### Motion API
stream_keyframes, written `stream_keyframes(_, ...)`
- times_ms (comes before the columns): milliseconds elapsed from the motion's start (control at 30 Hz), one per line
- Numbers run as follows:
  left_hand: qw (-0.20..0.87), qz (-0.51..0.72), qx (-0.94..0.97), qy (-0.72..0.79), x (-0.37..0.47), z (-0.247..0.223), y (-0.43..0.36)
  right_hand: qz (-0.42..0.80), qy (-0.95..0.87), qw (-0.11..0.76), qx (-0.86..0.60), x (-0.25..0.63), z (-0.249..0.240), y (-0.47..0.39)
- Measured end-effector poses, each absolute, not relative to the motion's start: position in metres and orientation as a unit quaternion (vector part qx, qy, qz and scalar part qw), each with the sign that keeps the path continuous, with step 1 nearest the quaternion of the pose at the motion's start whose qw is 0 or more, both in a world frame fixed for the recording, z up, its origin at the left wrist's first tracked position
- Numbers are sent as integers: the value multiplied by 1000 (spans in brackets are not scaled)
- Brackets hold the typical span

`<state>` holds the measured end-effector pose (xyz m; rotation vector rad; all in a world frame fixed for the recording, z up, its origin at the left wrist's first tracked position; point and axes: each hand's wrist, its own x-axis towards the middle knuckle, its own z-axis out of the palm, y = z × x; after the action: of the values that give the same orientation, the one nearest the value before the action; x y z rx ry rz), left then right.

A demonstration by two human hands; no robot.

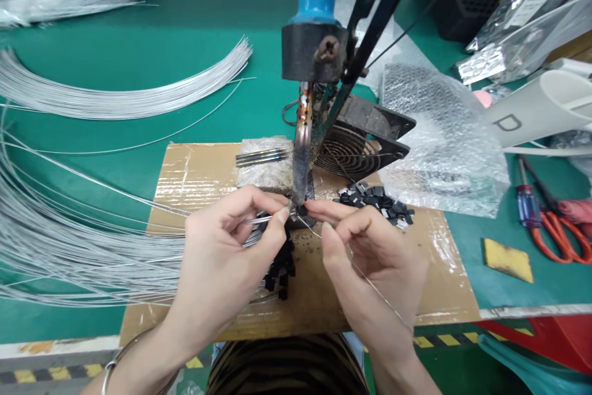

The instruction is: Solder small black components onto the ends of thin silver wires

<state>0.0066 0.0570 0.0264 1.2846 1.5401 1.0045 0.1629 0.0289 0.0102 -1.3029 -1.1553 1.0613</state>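
Observation:
A soldering iron [301,136] with a blue handle is clamped in a black stand, its tip pointing down between my hands. My left hand [231,253] is closed in a pinch just left of the tip, holding a thin grey wire [258,220]. Its end is hidden by the fingertips. Right of the tip, my right hand [370,259] pinches a strand of solder wire [377,290], which runs up to the tip and down across the palm. Below the tip, a pile of black connectors [281,268] is partly covered by my left hand.
Grey wire bundles [115,102] lie at left. Under the work is a taped cardboard sheet [333,302]. A small black fan [356,142] and loose small black pieces [370,198] are right of the iron. Further right are bubble wrap [430,130], a yellow sponge [507,259] and red-handled scissors [552,238].

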Motion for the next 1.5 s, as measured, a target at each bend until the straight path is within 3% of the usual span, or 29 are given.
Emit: stream_keyframes(1500,432,421,513,610,8,26,55,399,-514,527,-547,158,10,26)
